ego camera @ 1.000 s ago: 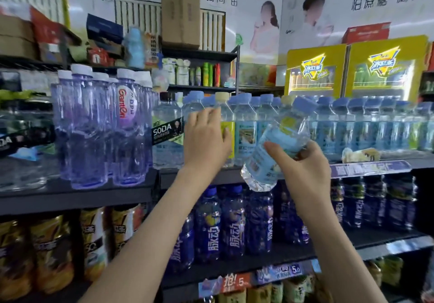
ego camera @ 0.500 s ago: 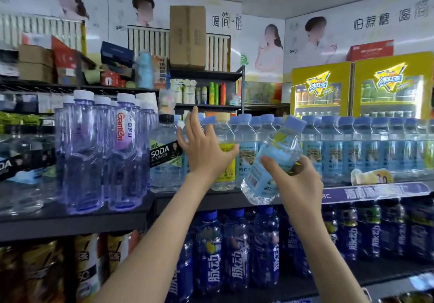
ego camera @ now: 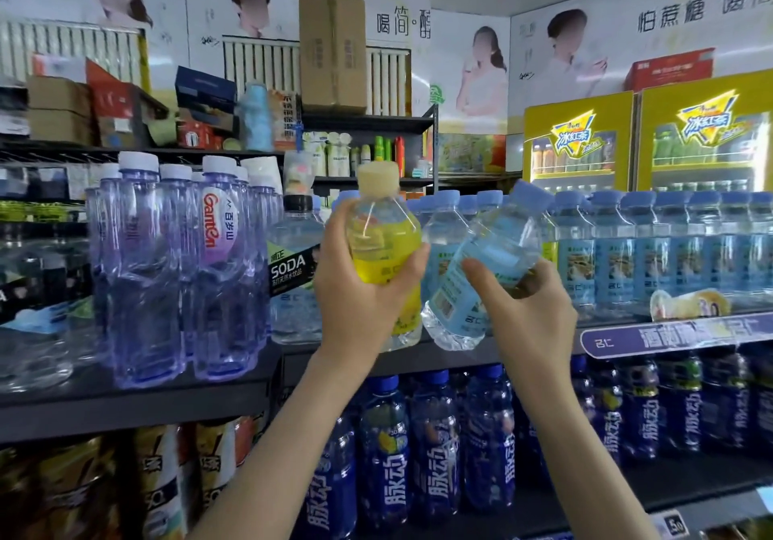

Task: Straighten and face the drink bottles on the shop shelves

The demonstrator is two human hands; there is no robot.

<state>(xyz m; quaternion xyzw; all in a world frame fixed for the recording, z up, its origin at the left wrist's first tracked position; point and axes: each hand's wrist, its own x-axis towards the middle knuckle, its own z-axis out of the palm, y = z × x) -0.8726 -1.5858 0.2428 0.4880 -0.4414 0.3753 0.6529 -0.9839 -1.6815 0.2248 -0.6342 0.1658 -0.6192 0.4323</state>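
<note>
Gripping yellow bottle (ego camera: 387, 246) in left hand (ego camera: 368, 292), fingers wrapping round the label, thumb on the left side. Holding it upright, pale cap up, base hanging just above the shelf edge (ego camera: 418, 359) at the near side of the middle shelf. Clutching blue bottle (ego camera: 489, 271) in right hand (ego camera: 523, 309), fingers curling round its middle. Leaning it, long axis running from base at lower left to blue cap at upper right. Base sitting just beside the yellow bottle's lower right, touching or nearly so, not telling for sure. Both hands grasping, neither free.

Standing far and right of the hands: row of blue-capped bottles (ego camera: 627, 255), upright, labels mostly facing near. Standing just left of the left hand: SODA bottle (ego camera: 293, 271), with purple water bottles (ego camera: 167, 271) further left. Filling the shelf below: dark blue bottles (ego camera: 439, 456).

Judging the step as pulling a stray yellow bottle out of the blue row and getting the blue one back in. Guessing at a slot far and slightly right of the hands, hidden behind the two held bottles, making the right hand the nearer one. Needing first to swing the blue bottle's axis to vertical, cap up, label turning near, then pushing it far into the row. Risking a knock on neighbouring caps if going in tilted.
</note>
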